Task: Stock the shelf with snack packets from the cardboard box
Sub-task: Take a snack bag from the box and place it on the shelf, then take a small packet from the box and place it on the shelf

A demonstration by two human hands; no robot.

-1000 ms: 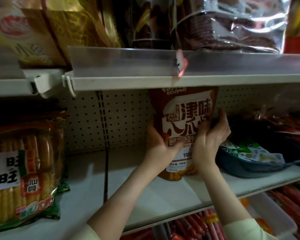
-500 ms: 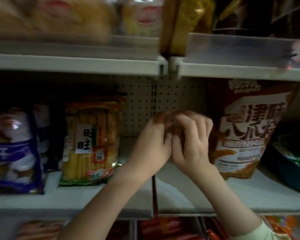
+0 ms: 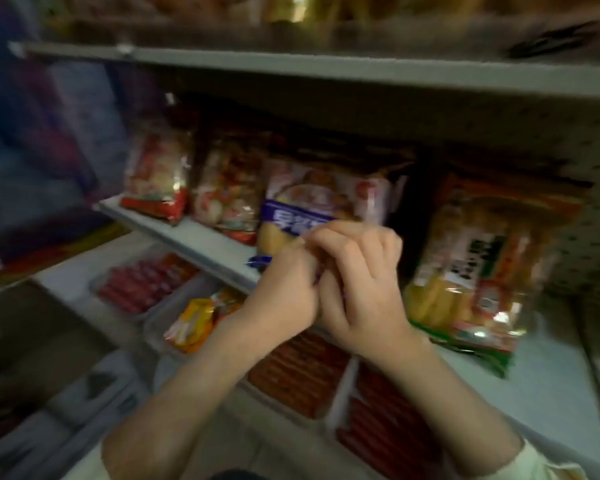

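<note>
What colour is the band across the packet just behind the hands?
The band on the packet is blue-violet with white lettering; head view, though blurred.

Both arms are clothed in pale cream fabric. The right sleeve [image 3: 548,460] is pushed up near the elbow, its edge soft and a little rumpled, so the forearm is bare down to the right hand [image 3: 364,289]. Only a blurred sliver of the left sleeve [image 3: 80,474] shows; the left hand [image 3: 284,296] is bare too.

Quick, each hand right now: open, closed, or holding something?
Left hand: fingers curled, blurred; grip cannot be told.
Right hand: curled against the left; cannot be told.
</note>
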